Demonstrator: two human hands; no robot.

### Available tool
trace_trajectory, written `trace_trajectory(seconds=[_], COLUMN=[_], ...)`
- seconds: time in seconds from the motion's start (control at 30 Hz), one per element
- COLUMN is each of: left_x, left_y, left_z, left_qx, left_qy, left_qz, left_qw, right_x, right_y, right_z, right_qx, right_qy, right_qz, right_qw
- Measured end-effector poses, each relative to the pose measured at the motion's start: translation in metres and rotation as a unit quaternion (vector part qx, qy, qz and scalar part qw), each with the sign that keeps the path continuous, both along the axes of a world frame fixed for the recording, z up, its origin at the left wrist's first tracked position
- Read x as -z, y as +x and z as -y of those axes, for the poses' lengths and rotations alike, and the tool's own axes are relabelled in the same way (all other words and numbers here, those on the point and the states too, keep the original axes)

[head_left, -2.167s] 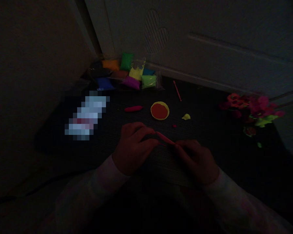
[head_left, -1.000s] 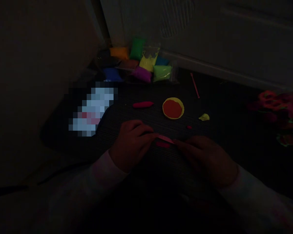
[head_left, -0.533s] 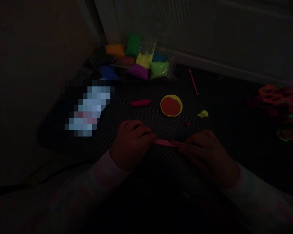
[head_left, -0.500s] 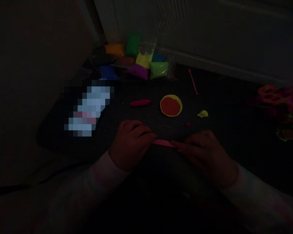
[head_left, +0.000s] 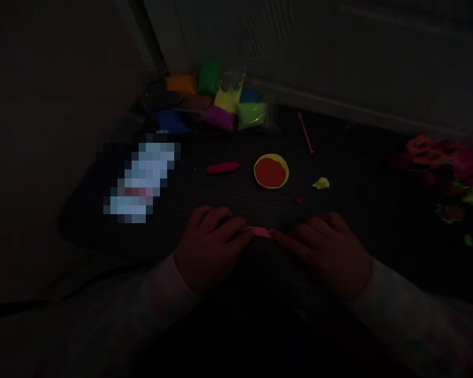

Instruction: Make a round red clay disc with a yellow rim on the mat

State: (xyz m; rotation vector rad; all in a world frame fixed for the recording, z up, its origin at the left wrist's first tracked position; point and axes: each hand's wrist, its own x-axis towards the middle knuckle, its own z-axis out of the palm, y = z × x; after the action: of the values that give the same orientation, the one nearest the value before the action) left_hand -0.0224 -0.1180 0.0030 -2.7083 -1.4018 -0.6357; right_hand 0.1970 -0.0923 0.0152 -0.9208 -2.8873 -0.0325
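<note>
A flat pink clay strip (head_left: 260, 232) stretches between my two hands, low over the dark table. My left hand (head_left: 213, 249) pinches its left end between thumb and fingers. At the other end, the fingertips of my right hand (head_left: 331, 257) close on the strip, its fingers curled. Both ends are hidden under the fingers. Beyond the hands lie a small yellow clay dish (head_left: 287, 176) with a red-orange filling (head_left: 269, 172), a dark pink clay roll (head_left: 223, 168), a tiny pink clay bit (head_left: 298, 200) and a yellow clay lump (head_left: 322, 183).
Several bags of coloured clay (head_left: 251, 115) are heaped at the back by the wall. A thin pink stick tool (head_left: 305, 133) lies right of them. A bright pixelated screen (head_left: 144, 178) is at left, and colourful clay pieces (head_left: 449, 163) sit at far right. The room is very dark.
My right hand has shifted left, closer to my left hand, so less of the pink strip shows between them. The whole view has moved slightly.
</note>
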Motion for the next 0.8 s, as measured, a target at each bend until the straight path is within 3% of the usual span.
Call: trace_trajectory(seconds=[0.17,0.27,0.47,0.63,0.8], left_x=[0.000,-0.001,-0.001,-0.008,-0.019], left_y=[-0.004,-0.006,-0.004,-0.004,-0.003], left_z=[0.002,0.002,-0.001,-0.005,-0.011], left_qx=[-0.032,-0.060,-0.055,-0.053,0.003], left_qy=[-0.005,-0.003,-0.038,-0.113,-0.184], left_qz=[0.054,0.086,0.115,0.197,0.226], left_qw=[0.998,0.994,0.991,0.972,0.957], right_x=[0.010,0.008,-0.004,-0.008,-0.012], right_y=[0.006,0.008,0.005,0.005,0.012], right_z=[-0.003,-0.004,-0.006,-0.006,0.001], right_qx=[0.053,0.078,0.112,0.093,0.017], right_qy=[-0.127,-0.160,-0.207,-0.172,-0.035], right_qz=[-0.106,-0.150,-0.187,-0.220,-0.192], right_qw=[0.985,0.973,0.954,0.956,0.981])
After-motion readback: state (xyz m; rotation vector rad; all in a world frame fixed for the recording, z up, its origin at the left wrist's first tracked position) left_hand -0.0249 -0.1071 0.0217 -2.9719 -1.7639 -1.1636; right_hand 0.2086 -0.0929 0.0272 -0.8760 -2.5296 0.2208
